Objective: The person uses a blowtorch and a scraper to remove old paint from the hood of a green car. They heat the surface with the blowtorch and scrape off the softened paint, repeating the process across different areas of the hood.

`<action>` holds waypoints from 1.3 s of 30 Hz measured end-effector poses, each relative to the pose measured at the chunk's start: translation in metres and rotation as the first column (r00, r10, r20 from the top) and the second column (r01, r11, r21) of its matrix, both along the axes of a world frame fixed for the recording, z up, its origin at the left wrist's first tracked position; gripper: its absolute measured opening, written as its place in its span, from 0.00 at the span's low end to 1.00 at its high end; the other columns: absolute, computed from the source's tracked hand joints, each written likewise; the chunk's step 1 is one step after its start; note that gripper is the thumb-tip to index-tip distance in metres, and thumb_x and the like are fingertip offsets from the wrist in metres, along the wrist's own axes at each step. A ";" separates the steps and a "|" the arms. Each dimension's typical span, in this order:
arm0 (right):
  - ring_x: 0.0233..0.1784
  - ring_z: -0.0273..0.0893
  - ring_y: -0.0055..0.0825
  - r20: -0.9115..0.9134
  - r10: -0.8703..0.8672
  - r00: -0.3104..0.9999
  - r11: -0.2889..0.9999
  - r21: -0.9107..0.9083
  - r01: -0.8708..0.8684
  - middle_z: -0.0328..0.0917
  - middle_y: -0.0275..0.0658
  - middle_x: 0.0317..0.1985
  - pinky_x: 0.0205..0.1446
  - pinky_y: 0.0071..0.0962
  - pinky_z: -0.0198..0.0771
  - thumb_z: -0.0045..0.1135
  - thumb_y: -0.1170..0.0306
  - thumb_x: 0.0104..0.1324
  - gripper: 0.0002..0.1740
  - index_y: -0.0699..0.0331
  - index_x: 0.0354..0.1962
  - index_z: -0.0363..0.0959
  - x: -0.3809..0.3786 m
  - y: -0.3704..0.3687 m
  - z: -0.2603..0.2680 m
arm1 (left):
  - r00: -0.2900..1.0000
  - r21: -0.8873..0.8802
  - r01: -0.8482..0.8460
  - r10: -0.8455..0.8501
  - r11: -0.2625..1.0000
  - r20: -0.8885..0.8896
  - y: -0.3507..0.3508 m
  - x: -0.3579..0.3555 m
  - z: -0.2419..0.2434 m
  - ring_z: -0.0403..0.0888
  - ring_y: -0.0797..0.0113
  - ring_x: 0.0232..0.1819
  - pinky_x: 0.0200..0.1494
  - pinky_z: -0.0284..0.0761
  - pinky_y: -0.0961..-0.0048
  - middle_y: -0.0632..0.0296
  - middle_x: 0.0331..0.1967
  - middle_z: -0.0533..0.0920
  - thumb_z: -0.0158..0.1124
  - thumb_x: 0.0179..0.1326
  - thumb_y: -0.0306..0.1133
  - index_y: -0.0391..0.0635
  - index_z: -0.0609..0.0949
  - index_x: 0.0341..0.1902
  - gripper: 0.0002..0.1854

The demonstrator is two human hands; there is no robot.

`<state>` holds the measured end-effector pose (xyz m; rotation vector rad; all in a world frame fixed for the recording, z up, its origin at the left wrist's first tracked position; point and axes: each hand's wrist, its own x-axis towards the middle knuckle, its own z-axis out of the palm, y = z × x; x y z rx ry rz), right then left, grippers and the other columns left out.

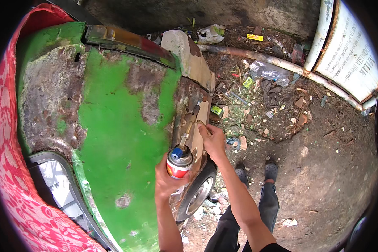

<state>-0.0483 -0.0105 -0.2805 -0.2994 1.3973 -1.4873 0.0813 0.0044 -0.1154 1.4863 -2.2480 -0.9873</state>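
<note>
My left hand [167,182] grips a red and white gas canister [178,172] with a blowtorch head [185,137] and a blue knob [177,153] on top. Its nozzle [195,110] points away from me, over the lower side of a car's rear quarter; no flame can be made out. My right hand [213,138], beside the torch tube, is closed around a small tool [200,123], perhaps a scraper, mostly hidden by the fingers. Bare, rusty and peeling patches [149,91] break up the green paint [123,126] of the car body. Below my hands, pale, flaking paint [200,129] covers the lower edge.
A tail light [130,44] and pale bumper [189,56] form the car's rear corner. A wheel [200,197] sits below my hands. Red patterned cloth [6,126] drapes the far side. Litter and paint chips strew the dirt ground [321,176], near a rusty pipe [255,56] and a white sign [349,53] bearing writing.
</note>
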 end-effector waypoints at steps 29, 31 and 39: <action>0.22 0.71 0.34 -0.057 0.020 0.998 1.000 0.013 -0.020 0.75 0.53 0.18 0.33 0.37 0.69 0.61 0.54 0.68 0.25 0.75 0.34 0.81 -0.016 -0.008 0.005 | 1.000 0.007 -0.009 0.008 1.000 0.021 0.001 0.005 -0.008 0.83 0.70 0.36 0.44 0.80 0.72 0.56 0.36 0.85 0.78 0.37 0.26 0.37 0.76 0.50 0.32; 0.22 0.72 0.35 -0.053 -0.005 0.999 1.000 -0.010 0.004 0.75 0.53 0.18 0.32 0.37 0.69 0.61 0.54 0.68 0.25 0.74 0.34 0.81 -0.012 -0.009 0.003 | 0.999 -0.013 -0.007 0.008 1.000 0.035 -0.001 0.003 -0.007 0.83 0.70 0.36 0.44 0.80 0.72 0.56 0.36 0.85 0.78 0.37 0.26 0.37 0.77 0.50 0.31; 0.20 0.68 0.30 -0.023 -0.033 0.999 0.999 0.026 0.034 0.74 0.50 0.17 0.31 0.37 0.67 0.62 0.54 0.68 0.25 0.74 0.33 0.81 -0.006 -0.005 0.011 | 1.000 0.029 -0.019 0.018 0.999 0.019 -0.001 0.005 -0.007 0.84 0.70 0.37 0.44 0.80 0.71 0.56 0.37 0.85 0.79 0.37 0.27 0.37 0.77 0.49 0.31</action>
